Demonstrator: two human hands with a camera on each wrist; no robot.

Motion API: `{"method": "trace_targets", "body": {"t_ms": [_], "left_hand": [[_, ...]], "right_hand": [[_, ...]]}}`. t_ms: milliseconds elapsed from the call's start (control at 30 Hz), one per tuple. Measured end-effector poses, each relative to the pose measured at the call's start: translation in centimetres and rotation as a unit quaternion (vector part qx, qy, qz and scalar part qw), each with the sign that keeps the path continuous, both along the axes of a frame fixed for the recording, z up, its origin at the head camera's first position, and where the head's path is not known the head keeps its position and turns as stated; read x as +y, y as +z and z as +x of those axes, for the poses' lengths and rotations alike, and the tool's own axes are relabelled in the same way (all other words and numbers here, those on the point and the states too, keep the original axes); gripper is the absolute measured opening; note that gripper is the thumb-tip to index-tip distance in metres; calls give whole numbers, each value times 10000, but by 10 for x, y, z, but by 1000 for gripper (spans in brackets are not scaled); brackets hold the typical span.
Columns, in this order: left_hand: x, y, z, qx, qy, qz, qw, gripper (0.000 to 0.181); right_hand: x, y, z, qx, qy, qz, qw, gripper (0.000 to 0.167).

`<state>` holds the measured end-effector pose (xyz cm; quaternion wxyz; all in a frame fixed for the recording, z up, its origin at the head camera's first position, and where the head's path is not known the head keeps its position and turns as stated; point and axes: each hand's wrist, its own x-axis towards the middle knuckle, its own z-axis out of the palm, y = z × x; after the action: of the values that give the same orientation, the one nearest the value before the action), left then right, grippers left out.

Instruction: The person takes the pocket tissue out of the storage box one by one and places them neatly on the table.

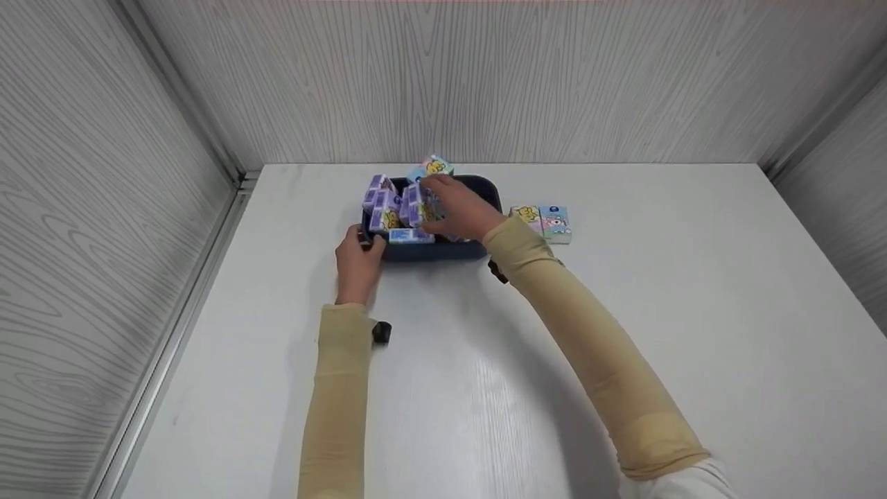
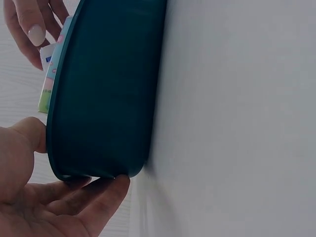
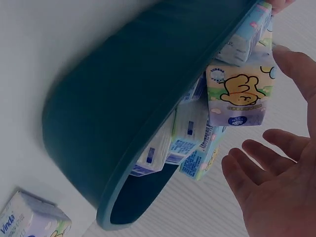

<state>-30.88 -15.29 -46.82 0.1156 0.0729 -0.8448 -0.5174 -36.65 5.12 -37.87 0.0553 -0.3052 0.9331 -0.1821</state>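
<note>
The left hand [image 1: 358, 269] grips a dark blue-green plastic tub [image 1: 440, 252] on a white table's [image 1: 443, 409] far side, near grey wood-grain walls [image 1: 429, 83]; the right hand [image 1: 463, 208], fingers apart, is beside boxy purple packs [image 1: 385, 208].

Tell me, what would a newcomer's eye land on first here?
Probably the dark basket near the back of the white table, holding small, brightly printed packs. Next, the left hand grips the basket's near left corner, while the right hand reaches over the packs. Two more packs lie side by side on the table, right of the basket.
</note>
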Motion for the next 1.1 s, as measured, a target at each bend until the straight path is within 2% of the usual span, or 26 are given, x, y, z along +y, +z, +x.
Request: {"method": "trace_targets", "body": {"t_ms": [333, 567, 767, 967, 1100], "left_hand": [[5, 0, 0, -6, -9, -14, 10000, 37], [3, 0, -1, -14, 5, 15, 10000, 38], [5, -1, -2, -71, -6, -29, 10000, 39], [4, 0, -3, 9, 0, -69, 10000, 40], [1, 0, -2, -3, 3, -150, 9999, 42]], "right_hand": [[-6, -4, 2, -146, -23, 16, 9999, 79], [-9, -10, -1, 340, 108, -131, 9993, 77], [-5, -8, 0, 762, 222, -218, 9966, 76], [7, -2, -2, 793, 380, -459, 9951, 77], [19, 1, -4, 657, 380, -539, 9957, 78]]}}
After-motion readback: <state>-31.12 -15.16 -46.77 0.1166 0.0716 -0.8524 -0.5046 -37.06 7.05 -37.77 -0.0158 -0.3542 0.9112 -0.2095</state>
